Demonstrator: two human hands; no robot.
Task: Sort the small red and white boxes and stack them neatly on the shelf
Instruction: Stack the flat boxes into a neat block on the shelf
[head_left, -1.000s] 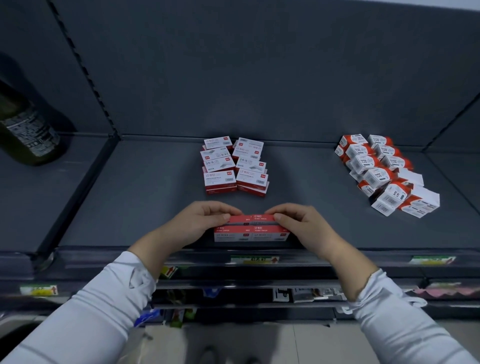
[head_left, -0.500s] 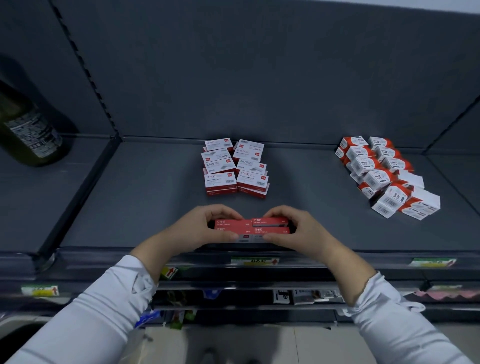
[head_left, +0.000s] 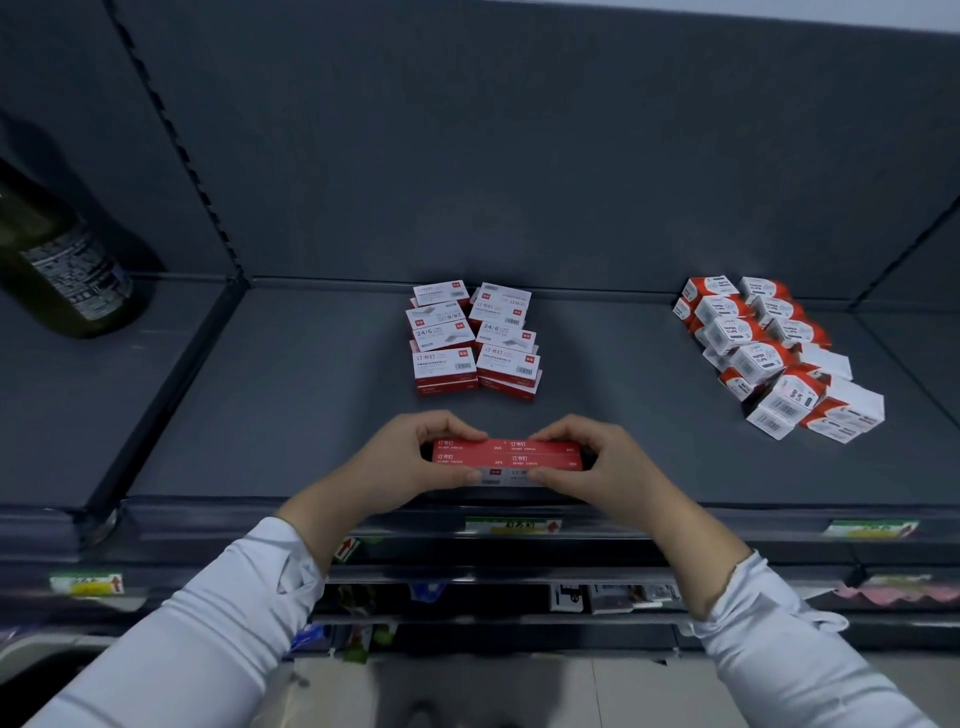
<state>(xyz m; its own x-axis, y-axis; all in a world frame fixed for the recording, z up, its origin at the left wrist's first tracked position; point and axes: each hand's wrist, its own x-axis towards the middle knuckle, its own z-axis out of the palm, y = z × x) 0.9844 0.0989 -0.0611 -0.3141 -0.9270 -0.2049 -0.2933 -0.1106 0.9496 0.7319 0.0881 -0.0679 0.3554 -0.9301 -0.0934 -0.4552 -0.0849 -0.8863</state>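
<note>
A block of boxes (head_left: 508, 457) is pinched at both ends by the left hand (head_left: 410, 457) and right hand (head_left: 605, 460) above the shelf (head_left: 291, 415) front; light, stiff, probably separable, so end pressure is advised.

Both arms are reaching forward, the left sleeve (head_left: 208, 623) coming in from 7 o'clock and the right sleeve (head_left: 779, 639) from 5 o'clock, with bare wrists showing past the white cuffs. The left hand (head_left: 395, 457) and right hand (head_left: 597, 462) are meeting just below the centre of the view, toward 6 o'clock. Each hand is curling its fingers over the far side and laying its thumb along the near side of a block of red boxes (head_left: 506, 453), gripping it from either end.
</note>
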